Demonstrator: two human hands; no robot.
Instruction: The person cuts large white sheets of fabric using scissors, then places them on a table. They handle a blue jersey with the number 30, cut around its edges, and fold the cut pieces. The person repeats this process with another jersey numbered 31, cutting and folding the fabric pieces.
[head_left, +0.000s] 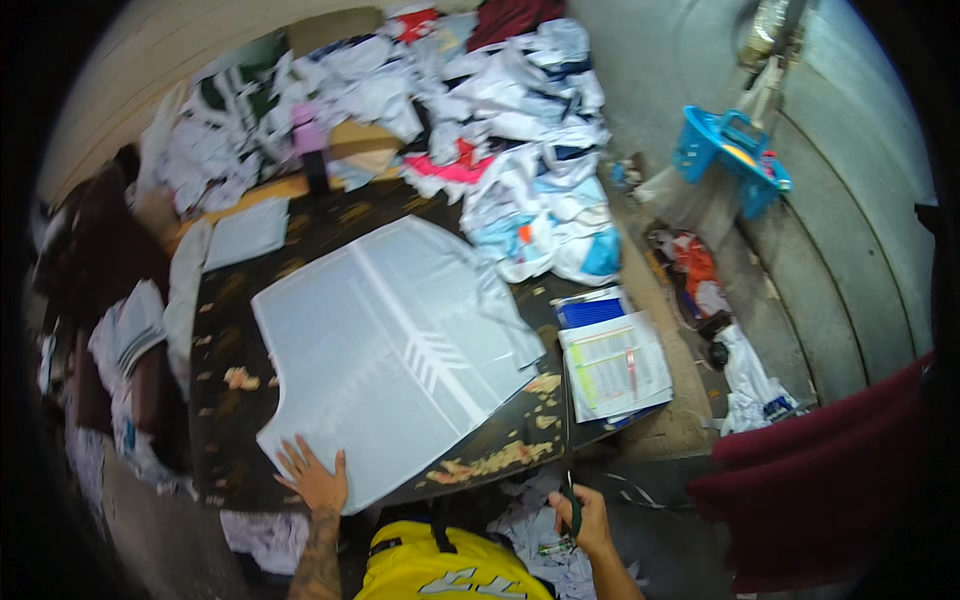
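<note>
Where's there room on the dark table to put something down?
Bare tabletop shows left of the pale fabric panel, below the flat pale stack, and in a narrow strip between panel and near edge. Heaped cloth crowds the far side; papers crowd the right.

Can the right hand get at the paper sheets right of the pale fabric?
Probably yes: the paper sheets lie mostly uncovered, a bit ahead of the right hand. It already holds green-handled scissors, though, so picking one up could be awkward.

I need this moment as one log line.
left hand: on pale fabric | right hand: holding scissors | fabric: spread on dark table
</note>
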